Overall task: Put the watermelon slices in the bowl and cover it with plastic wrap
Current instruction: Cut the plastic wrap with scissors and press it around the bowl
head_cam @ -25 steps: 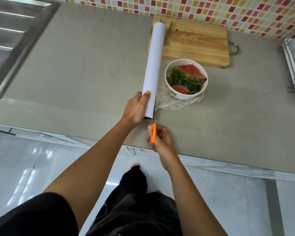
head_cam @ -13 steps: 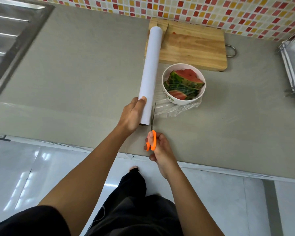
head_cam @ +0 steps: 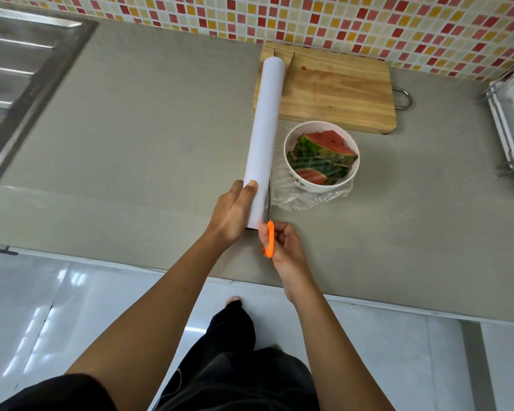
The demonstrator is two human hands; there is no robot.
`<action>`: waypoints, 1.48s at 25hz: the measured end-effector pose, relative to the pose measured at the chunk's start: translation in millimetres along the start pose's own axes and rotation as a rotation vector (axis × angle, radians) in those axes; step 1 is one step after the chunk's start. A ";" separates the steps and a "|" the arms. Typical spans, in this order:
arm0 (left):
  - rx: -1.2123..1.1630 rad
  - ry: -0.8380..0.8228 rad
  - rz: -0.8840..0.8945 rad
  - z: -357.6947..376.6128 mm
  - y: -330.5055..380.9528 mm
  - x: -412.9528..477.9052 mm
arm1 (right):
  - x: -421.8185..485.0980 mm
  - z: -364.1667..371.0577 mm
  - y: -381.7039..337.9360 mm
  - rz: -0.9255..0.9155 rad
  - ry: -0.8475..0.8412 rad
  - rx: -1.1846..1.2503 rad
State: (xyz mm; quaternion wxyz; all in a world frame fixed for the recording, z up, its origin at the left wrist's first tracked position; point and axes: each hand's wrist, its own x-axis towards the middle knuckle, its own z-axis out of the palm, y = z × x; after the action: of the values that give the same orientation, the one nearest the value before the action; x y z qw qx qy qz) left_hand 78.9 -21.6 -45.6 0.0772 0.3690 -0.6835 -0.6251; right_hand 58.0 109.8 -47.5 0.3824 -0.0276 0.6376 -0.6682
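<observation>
Watermelon slices (head_cam: 321, 157) lie stacked in the white bowl (head_cam: 309, 187), rinds showing and red flesh at the far and near ends. The bowl stands on the grey counter (head_cam: 146, 129), right of centre and just near of the wooden cutting board (head_cam: 339, 93). The slices are well clear of both hands, far and right of the fingers.

The plastic wrap roll (head_cam: 264, 137) is a long white tube running near to far, just left of the bowl, with its far end over the left edge of the board. The left hand (head_cam: 233, 212) grips the roll's near end, with the thumb on top and the fingers curled round the left side. Clear plastic film (head_cam: 303, 200) is bunched on the counter against the near side of the bowl, between the roll and the bowl. Pale glare streaks cross the slices; I cannot tell whether film spans the rim.

The right hand (head_cam: 284, 244) is at the near counter edge, just right of the left hand, fingers curled round the orange handle of the scissors (head_cam: 269, 238). The blades point far along the roll's right side and show as one thin line, so they look nearly closed. Their tip reaches the film edge beside the bowl.

A steel sink (head_cam: 21, 69) is far left and a dish rack (head_cam: 511, 129) is far right. A mosaic tile wall (head_cam: 368, 25) runs behind.
</observation>
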 end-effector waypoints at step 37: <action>0.204 0.050 0.064 0.6 41.4 76.2 | 60.9 -0.7 -25.0 -0.075 0.089 0.028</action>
State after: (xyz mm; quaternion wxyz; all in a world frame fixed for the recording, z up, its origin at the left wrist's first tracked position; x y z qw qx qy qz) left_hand 7.1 -69.1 -35.2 0.0759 0.3685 -0.7529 -0.5400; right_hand 2.8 74.5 -53.3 0.3287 -0.0162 0.6433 -0.6913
